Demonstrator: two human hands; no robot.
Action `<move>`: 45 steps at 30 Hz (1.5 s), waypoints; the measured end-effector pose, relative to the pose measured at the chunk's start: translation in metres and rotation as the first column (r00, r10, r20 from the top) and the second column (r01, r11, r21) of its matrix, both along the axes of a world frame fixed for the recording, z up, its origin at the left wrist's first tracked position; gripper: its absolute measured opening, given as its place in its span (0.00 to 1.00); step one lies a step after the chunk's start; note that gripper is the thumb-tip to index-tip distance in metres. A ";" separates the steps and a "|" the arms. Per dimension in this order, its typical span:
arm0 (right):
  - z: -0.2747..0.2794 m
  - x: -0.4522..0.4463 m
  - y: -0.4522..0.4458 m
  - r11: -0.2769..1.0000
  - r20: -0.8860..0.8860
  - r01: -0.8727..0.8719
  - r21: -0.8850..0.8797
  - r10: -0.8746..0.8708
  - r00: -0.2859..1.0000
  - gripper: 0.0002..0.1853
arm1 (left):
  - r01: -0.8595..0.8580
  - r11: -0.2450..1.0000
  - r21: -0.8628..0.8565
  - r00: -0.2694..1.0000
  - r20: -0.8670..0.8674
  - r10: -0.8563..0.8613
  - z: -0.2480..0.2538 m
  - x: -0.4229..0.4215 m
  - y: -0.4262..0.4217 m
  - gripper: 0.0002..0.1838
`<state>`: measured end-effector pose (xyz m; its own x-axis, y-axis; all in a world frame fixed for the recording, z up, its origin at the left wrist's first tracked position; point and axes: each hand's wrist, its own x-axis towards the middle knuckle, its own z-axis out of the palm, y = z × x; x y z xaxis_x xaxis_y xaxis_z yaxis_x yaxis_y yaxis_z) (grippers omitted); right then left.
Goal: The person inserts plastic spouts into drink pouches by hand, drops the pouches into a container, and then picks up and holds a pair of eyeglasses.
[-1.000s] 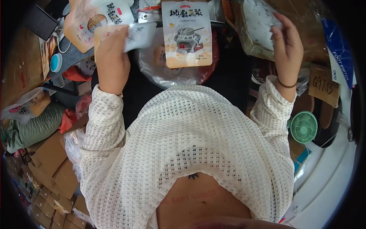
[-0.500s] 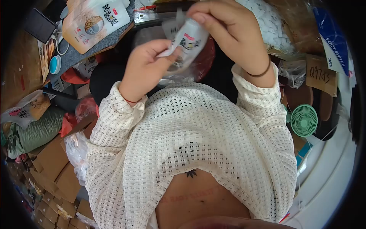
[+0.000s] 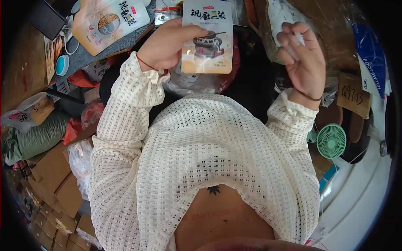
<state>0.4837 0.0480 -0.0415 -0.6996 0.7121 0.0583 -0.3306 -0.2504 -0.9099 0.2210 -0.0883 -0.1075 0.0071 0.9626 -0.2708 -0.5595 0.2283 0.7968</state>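
Note:
A flat white-and-orange soybean milk pouch point(image 3: 208, 56) hangs upright, its printed front facing me. My left hand point(image 3: 165, 44) grips it at its left edge, thumb across the front. Off to the right, my right hand point(image 3: 305, 62) is raised with curled fingers around a small white ridged cap point(image 3: 300, 38). That hand is beside a clear bag of small white pieces point(image 3: 282, 16). Below the pouch, clear plastic point(image 3: 192, 83) lies over my lap, partly hidden by my top.
Another, larger pouch point(image 3: 111, 25) lies on the grey surface point(image 3: 138, 35) at left, near a phone point(image 3: 47, 20) and a blue-lidded tub point(image 3: 62, 65). A blue-and-white foot switch box point(image 3: 368, 58), a marked cardboard piece point(image 3: 354, 94) and a green fan point(image 3: 331, 141) are at right.
My right hand has left the pouch and moved right to the bag, now with a white cap in its fingers. My left hand has turned the pouch flat, front showing.

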 end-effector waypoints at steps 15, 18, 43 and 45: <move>-0.018 0.004 0.000 0.912 0.296 0.036 0.409 -0.170 0.940 0.21 | -0.036 0.907 0.419 -0.411 -0.834 0.369 -0.020 -0.046 -0.082 0.25; -0.019 -0.013 -0.011 0.905 0.302 -0.001 0.425 -0.141 0.943 0.20 | -0.262 0.856 0.446 0.069 -0.876 0.478 -0.016 -0.048 -0.085 0.17; 0.001 -0.033 -0.001 0.682 0.280 -0.087 0.726 -0.179 0.943 0.18 | 0.081 0.996 -0.026 0.991 -0.104 -0.084 0.004 0.040 -0.042 0.16; 0.006 -0.018 -0.002 0.879 0.367 -0.055 0.473 -0.140 0.920 0.14 | 0.003 1.000 0.006 1.000 -0.023 -0.003 0.005 0.027 -0.029 0.16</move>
<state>0.4657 0.0459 -0.0356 -0.7053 0.6975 0.1267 0.0634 0.2400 -0.9687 0.2481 -0.1170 -0.1020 0.0040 0.9641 -0.2655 -0.5404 0.2255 0.8107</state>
